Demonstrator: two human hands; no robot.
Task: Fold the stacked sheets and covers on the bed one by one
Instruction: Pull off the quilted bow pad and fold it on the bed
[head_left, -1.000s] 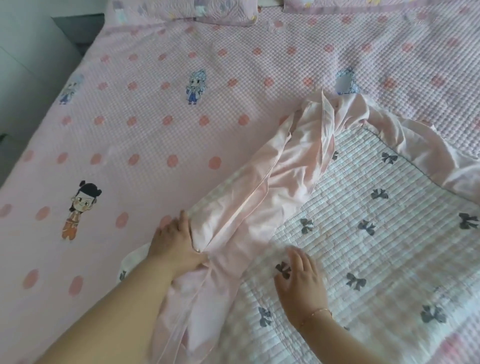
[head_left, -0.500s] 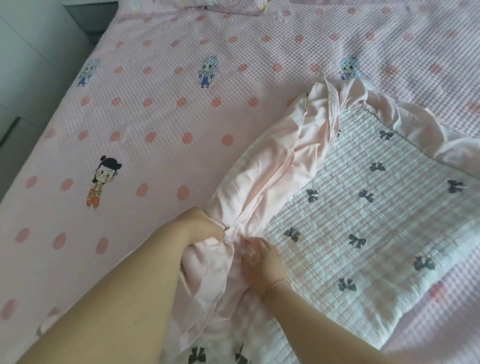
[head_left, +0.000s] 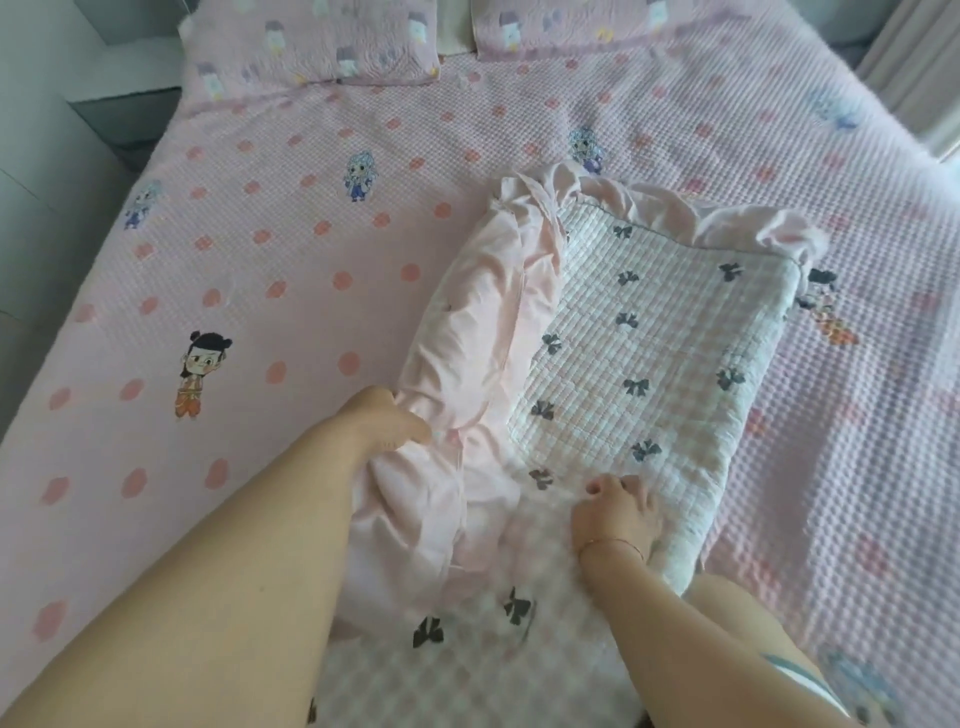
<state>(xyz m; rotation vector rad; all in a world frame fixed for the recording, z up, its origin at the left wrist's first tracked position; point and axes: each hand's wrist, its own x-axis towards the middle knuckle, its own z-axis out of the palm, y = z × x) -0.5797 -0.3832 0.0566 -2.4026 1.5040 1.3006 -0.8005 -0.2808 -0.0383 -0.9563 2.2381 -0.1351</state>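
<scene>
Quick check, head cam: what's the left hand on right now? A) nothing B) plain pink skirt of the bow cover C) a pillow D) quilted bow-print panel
B: the left hand grips the bunched plain pink skirt beside the quilted bow-print panel.

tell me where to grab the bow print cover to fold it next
Judging by its pose, take the bow print cover at its far right corner, coming from the right: that corner lies flat and free, while the pink ruffle bunches along the left.
</scene>
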